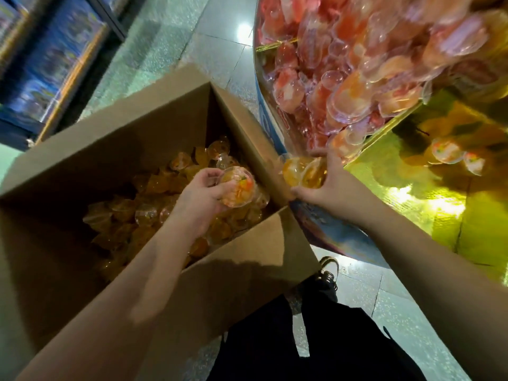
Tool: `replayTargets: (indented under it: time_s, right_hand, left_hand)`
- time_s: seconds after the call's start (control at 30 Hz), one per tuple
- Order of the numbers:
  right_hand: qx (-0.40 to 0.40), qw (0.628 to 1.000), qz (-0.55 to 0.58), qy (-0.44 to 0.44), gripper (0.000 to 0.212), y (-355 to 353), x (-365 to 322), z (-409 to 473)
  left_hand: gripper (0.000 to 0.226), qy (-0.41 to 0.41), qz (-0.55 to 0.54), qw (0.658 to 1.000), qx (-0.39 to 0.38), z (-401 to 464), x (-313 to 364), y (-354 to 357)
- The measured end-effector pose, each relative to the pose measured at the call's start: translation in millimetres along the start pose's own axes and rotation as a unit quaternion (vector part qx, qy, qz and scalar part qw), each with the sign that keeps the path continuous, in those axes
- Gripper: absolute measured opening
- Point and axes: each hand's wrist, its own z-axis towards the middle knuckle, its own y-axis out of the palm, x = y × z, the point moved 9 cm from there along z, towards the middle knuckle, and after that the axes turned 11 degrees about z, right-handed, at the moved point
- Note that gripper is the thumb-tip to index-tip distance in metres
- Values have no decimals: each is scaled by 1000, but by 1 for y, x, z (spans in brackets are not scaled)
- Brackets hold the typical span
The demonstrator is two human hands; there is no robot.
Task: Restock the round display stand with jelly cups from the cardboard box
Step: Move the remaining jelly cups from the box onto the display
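An open cardboard box [154,116] stands on the floor, holding several orange jelly cups [148,213]. My left hand [202,192] is over the box and grips one clear cup with orange jelly [238,188]. My right hand [327,182] holds two orange jelly cups [302,171] just beyond the box's right wall, at the base of the round display stand [268,119]. The stand's upper section is piled with pink and orange cups [357,78]. A gold-lined section [439,193] to the right holds a few cups [445,152].
Pale tiled floor [176,42] surrounds the box. A blue shelf unit [49,59] stands at the upper left. My dark trousers and shoe [327,279] are at the bottom, between the box flap [247,265] and the stand.
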Motion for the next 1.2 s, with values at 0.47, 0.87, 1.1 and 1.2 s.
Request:
replayTargets:
  time_s: [0.47,0.87,1.1,1.2]
  right_hand:
    - [250,899,290,212,74,-183,172,-80]
    - [378,778,397,306,89,-221,302,-40]
    - [374,787,386,303,70,-226,323,-17]
    - [373,783,388,311,73,-223,329,-15]
  left_hand:
    - [21,0,-7,988,-157,-9,82,293]
    - [48,-61,43,994,-74,103,56,413]
    - [51,-64,44,997,-28,143,43,434]
    - [52,-66,24,997,-28,144,40,439]
